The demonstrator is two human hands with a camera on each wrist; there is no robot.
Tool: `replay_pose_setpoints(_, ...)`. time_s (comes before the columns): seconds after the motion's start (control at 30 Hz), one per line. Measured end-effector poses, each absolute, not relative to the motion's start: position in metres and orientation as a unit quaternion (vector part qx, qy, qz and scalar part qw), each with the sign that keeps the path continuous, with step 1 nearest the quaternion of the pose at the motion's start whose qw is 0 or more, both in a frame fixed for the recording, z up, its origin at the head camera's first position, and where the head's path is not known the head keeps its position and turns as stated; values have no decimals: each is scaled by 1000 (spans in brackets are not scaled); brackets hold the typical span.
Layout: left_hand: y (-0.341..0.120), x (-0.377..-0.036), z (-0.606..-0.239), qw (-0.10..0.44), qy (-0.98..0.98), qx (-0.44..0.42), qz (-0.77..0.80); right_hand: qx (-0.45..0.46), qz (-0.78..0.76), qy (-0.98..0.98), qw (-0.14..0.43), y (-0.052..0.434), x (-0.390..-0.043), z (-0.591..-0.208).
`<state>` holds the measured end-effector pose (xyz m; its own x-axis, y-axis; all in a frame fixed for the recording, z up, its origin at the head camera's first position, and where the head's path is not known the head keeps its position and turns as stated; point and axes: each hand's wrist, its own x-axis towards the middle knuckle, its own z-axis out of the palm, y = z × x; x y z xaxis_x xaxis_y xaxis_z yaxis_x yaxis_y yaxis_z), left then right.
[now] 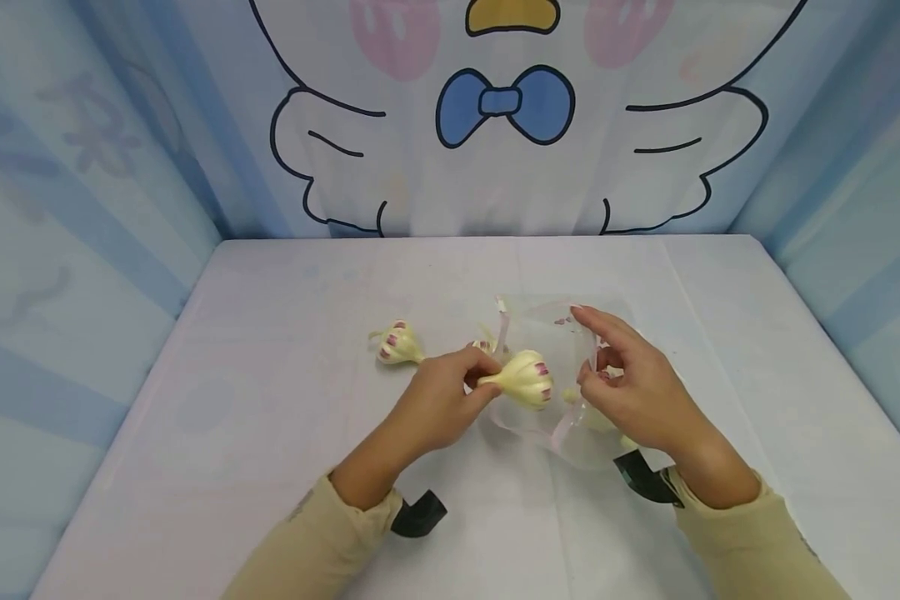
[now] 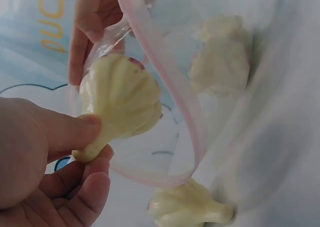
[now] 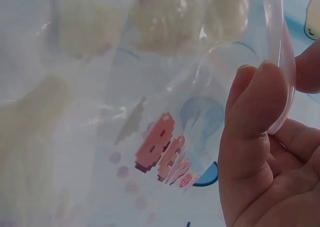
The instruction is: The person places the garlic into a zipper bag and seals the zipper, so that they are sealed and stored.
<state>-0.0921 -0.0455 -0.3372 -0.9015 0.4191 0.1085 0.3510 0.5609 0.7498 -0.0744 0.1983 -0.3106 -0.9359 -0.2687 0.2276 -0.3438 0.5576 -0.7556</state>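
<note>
A pale yellow garlic bulb [image 1: 525,379] with purple patches is pinched by its stem between the thumb and fingers of my left hand [image 1: 446,404]. Its round end lies at the mouth of a clear zip bag [image 1: 543,329] edged in pink. My right hand [image 1: 641,387] grips the bag's rim on the right, thumb on one side and fingers on the other, and the mouth gapes. Through the plastic, the left wrist view shows blurred garlic [image 2: 220,62] inside the bag. Red print [image 3: 155,144] marks the bag's wall in the right wrist view.
Another garlic bulb [image 1: 399,344] lies on the white tabletop [image 1: 292,292], left of the bag. One more bulb [image 1: 482,344] sits at the bag's left edge, partly hidden behind my left hand. A curtain with a cartoon bow tie [image 1: 500,102] hangs behind the table.
</note>
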Motion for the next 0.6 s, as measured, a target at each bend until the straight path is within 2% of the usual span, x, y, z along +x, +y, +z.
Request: replay_pose_setpoints(0.6, -21, -93, -352, 35, 880, 259, 396, 173, 432, -884, 46, 199, -75, -310)
